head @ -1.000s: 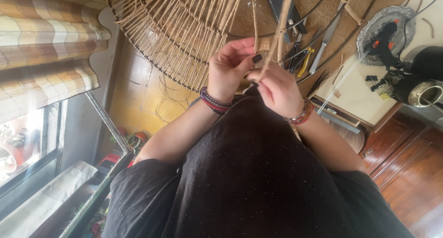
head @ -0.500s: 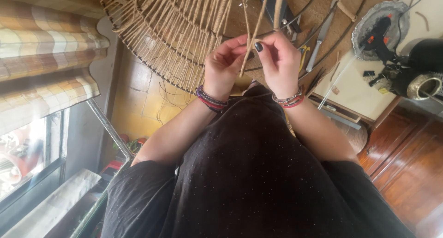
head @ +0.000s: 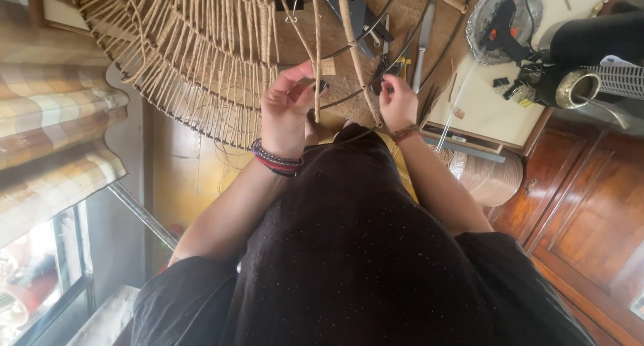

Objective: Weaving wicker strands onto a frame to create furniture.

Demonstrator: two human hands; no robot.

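tension matters: your left hand (head: 287, 110) grip pinches the twine strand (head: 316, 58), your right hand (head: 397, 103) pinches its end; keep it taut against the wire frame (head: 201, 58) just beyond.

Nothing you could call a label, sign or screen before you, the nearest to a package a flat cream box (head: 479, 108) with dark edge, on your right, lying on the counter (head: 537, 128)
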